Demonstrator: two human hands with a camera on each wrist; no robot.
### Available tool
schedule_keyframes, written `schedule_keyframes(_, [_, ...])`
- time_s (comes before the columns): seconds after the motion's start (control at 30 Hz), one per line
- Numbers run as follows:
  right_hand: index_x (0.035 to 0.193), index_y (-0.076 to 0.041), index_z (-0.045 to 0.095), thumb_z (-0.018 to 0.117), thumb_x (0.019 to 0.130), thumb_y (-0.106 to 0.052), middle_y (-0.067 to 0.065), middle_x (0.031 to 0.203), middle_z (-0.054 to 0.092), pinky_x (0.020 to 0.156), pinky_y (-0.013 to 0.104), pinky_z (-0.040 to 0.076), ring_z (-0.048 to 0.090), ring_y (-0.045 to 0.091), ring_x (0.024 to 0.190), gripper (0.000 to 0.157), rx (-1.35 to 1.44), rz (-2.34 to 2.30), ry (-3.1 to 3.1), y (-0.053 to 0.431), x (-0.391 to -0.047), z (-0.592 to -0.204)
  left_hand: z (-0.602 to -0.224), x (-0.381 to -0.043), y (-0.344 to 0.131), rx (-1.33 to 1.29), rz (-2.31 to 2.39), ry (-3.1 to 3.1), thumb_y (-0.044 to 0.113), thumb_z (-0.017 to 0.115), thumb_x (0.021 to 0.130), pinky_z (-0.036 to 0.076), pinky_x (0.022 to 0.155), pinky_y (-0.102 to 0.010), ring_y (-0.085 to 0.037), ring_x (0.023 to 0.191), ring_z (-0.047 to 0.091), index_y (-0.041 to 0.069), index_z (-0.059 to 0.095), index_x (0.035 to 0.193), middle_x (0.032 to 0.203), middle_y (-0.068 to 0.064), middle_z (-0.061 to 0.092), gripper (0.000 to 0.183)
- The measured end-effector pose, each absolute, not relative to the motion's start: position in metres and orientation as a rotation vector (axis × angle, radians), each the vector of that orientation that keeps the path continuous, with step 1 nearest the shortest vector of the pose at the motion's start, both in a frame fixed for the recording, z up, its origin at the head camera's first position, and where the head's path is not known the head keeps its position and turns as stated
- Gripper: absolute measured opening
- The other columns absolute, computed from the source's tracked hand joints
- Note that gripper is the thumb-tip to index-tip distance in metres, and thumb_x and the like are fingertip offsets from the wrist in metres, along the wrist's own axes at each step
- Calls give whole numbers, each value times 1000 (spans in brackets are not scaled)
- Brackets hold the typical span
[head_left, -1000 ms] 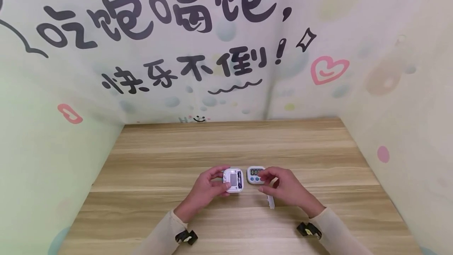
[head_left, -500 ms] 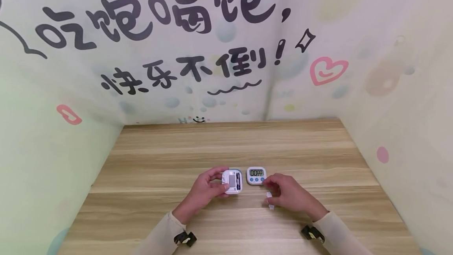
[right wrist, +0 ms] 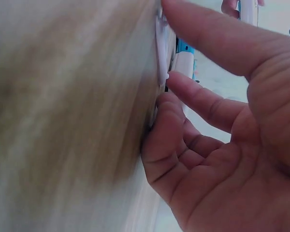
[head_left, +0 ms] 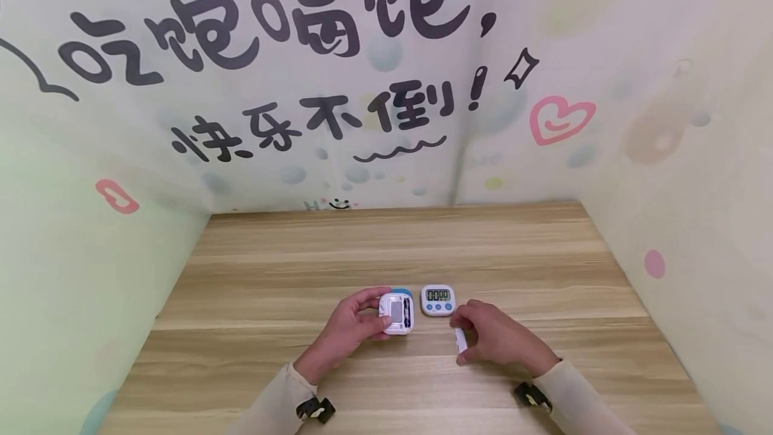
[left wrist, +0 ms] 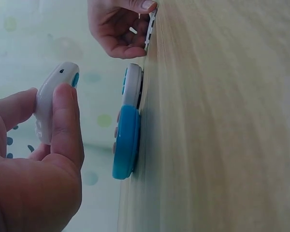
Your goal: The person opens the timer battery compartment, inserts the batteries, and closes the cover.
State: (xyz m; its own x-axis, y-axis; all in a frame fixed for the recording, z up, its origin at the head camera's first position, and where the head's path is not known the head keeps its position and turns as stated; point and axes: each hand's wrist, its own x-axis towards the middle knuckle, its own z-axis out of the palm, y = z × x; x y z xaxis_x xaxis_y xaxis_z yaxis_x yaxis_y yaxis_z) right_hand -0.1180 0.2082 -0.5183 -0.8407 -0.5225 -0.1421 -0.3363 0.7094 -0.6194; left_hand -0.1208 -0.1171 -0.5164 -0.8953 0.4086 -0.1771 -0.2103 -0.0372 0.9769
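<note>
My left hand (head_left: pixel 353 327) holds a white digital timer (head_left: pixel 390 324) by its edges, back side up, with a battery (head_left: pixel 407 312) showing in its uncovered compartment. The left wrist view shows this timer (left wrist: pixel 49 104) raised off the table between thumb and fingers. My right hand (head_left: pixel 504 335) pinches a small white battery cover (head_left: pixel 461 341) end to end between thumb and fingertip. In the right wrist view the cover (right wrist: pixel 161 50) is on edge close to the tabletop. A second white timer (head_left: pixel 437 301) with blue buttons lies face up between the hands.
A blue timer-like device (left wrist: pixel 126 142) with buttons lies on the table, mostly hidden in the head view behind the held timer. The wooden tabletop (head_left: pixel 290 240) meets printed walls at the back and both sides.
My right hand has drawn back from the white timer on the table toward me and taken the battery cover between thumb and finger. The left hand keeps its hold, tilting the held timer slightly.
</note>
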Motion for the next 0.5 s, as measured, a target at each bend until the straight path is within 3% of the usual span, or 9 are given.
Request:
schedule_keyframes(0.23, [107, -21, 65, 99, 72, -31, -9, 92, 55, 73, 24, 44, 50, 10, 86, 50, -672, -804, 2612, 207, -119, -520, -516, -120, -116, 206, 1983, 1824, 3, 77, 95, 68, 79, -36, -18, 93, 73, 0, 52, 152, 121, -12, 63, 62])
schedule_keyframes(0.5, [111, -21, 63, 92, 82, -19, -9, 87, 60, 67, 23, 47, 55, 8, 78, 41, -664, -912, 2566, 212, -122, -522, -517, -122, -115, 202, 1973, 1823, 4, 77, 95, 68, 80, -38, -18, 92, 73, 3, 54, 151, 120, -13, 62, 61])
